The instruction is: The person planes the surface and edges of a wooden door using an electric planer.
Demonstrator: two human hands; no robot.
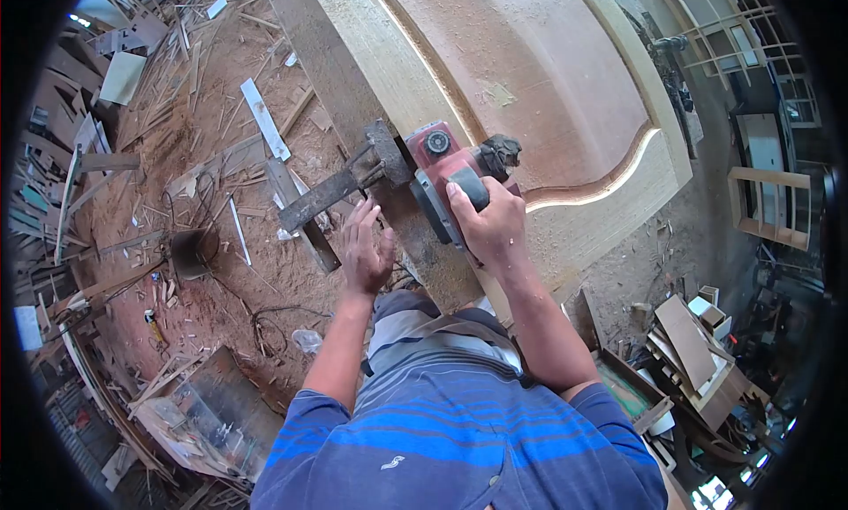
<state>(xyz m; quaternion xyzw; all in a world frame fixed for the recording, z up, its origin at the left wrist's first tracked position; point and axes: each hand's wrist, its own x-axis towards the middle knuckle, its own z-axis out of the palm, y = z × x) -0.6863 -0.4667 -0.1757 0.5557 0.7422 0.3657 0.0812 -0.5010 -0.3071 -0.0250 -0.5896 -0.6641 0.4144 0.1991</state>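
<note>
A red electric planer (439, 176) with a dark handle and a black knob sits at the edge of a wooden door panel (539, 77). My right hand (493, 225) is wrapped round its rear handle, thumb along the top. Left of the planer, my left hand (367, 249) is raised with its fingers stretched out, holding nothing. Just beyond those fingertips is a rusty metal clamp (329, 196), its jaw against the wooden edge near the planer. The planer's underside is hidden.
Sawdust and wood offcuts (259, 119) cover the floor on the left. A dark bucket-like container (193, 253) stands there beside loose cables. Stacked boards (689, 347) lie at the lower right. A wooden frame (769, 207) stands at the far right.
</note>
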